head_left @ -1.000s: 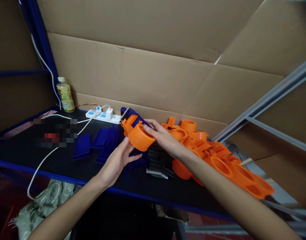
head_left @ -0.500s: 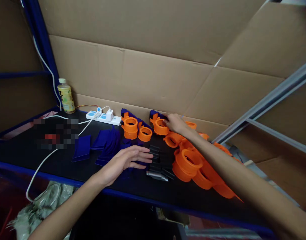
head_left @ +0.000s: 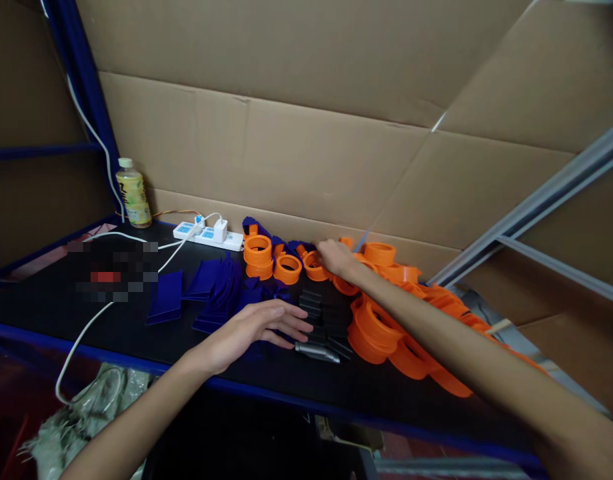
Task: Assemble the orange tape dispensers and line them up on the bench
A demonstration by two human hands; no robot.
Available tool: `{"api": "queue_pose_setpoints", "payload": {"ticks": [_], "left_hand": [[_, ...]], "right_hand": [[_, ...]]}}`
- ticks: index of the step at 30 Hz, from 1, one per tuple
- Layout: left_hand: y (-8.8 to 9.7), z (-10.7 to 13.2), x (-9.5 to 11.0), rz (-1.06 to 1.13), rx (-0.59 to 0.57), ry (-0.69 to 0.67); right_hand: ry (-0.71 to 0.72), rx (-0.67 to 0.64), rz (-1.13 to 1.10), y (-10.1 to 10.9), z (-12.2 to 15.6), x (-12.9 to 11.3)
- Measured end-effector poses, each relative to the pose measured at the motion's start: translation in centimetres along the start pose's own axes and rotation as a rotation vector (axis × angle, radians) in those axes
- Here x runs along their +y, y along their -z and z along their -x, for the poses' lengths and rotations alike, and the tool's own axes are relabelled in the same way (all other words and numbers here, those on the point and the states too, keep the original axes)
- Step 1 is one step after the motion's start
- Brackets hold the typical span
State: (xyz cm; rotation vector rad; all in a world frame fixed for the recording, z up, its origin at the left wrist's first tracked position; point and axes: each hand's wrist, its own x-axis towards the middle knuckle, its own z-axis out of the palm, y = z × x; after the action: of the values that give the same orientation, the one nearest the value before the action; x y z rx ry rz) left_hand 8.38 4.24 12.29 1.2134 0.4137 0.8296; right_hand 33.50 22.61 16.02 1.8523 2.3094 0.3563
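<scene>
My right hand [head_left: 337, 258] reaches to the back of the table, its fingers closed on an orange tape dispenser [head_left: 315, 267] with a ring-shaped hub and a dark blue part. Two similar orange dispensers [head_left: 259, 249] with blue parts stand just to its left, against the cardboard. My left hand [head_left: 269, 321] hovers palm down over the front of the table, fingers stretched and holding nothing. Near its fingertips lie several black strips [head_left: 311, 303] and a silver-grey utility knife [head_left: 317, 352]. A heap of orange dispensers [head_left: 381, 330] lies under and beside my right forearm.
Dark blue flat pieces [head_left: 216, 293] lie in stacks left of centre. Behind them is a white power strip [head_left: 231, 239] with plugs and cables. A yellow-labelled bottle [head_left: 134, 193] stands at the back left. Cardboard [head_left: 286, 147] walls the back; a metal rail [head_left: 536, 193] slants at right.
My right hand has moved left and slightly down, bringing the dispenser closer to the two beside it. My left hand has shifted slightly right, still open.
</scene>
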Motion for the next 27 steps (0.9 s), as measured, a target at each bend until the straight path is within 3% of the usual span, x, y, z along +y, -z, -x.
{"api": "queue_pose_setpoints", "payload": {"ticks": [7,15,18,24,27], "left_hand": [[0.1,0.0,0.0,-0.056,0.012,0.006],[0.3,0.4,0.6,-0.206,0.174,-0.109],[0.9,0.6,0.7,-0.349,0.287,-0.195],[3.3,0.5,1.1,-0.76,0.67,-0.525],[4.7,0.3,1.1,-0.891,0.673,-0.504]], "right_hand": [[-0.057,-0.027,-0.044,-1.0,-0.6,-0.3],[-0.078,-0.036,-0.153,-0.7,-0.9,-0.5],[-0.082,-0.042,-0.192,-0.5,-1.1,-0.5],[-0.097,-0.061,-0.263,-0.3,-1.4,-0.5],[-0.103,-0.078,-0.292,-0.2,-1.5,-0.7]]}}
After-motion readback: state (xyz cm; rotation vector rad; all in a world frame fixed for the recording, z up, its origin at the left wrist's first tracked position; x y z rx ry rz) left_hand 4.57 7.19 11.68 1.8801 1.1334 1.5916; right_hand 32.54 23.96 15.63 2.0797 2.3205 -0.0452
